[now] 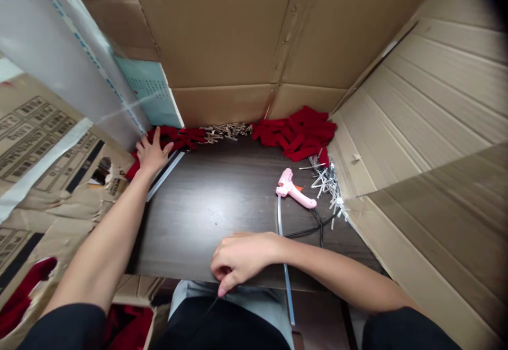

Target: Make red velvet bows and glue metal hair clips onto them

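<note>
The left hand (152,153) lies open on one of two red felt-strip heaps (174,137), while the right hand (238,257) pinches a thin dark strand (216,301) beside one pink plastic glue gun (293,190)

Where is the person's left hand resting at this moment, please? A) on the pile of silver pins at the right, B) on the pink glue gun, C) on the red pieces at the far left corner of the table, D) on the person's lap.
C: the left hand lies on the red pieces in the far left corner, well apart from the pink glue gun.
</note>
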{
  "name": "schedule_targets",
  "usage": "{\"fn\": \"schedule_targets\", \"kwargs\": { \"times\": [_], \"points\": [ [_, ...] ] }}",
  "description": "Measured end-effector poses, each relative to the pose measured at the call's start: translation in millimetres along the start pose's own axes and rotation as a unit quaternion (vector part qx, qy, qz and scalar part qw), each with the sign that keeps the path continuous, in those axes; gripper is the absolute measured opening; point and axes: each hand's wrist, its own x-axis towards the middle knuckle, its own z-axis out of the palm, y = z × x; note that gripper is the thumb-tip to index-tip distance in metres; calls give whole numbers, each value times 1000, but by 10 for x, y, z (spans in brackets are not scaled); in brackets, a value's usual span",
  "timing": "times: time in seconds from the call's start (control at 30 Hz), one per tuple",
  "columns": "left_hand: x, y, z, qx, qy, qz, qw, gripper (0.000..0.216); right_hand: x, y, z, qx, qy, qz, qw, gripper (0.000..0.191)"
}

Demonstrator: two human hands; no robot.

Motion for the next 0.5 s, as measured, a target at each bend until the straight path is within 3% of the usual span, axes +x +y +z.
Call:
{"fn": "schedule_targets", "kwargs": {
  "times": [0.13,0.37,0.5],
  "points": [
    [78,-108,36,3,-61,-16,998,71,5,26,-17,8,-5,4,1000,37],
    [53,-109,20,37,1,-11,999,66,3,48,-14,19,0,8,1000,39],
    [75,-88,-56,136,-40,48,989,58,7,55,-33,29,-7,6,1000,37]
  ]
}}
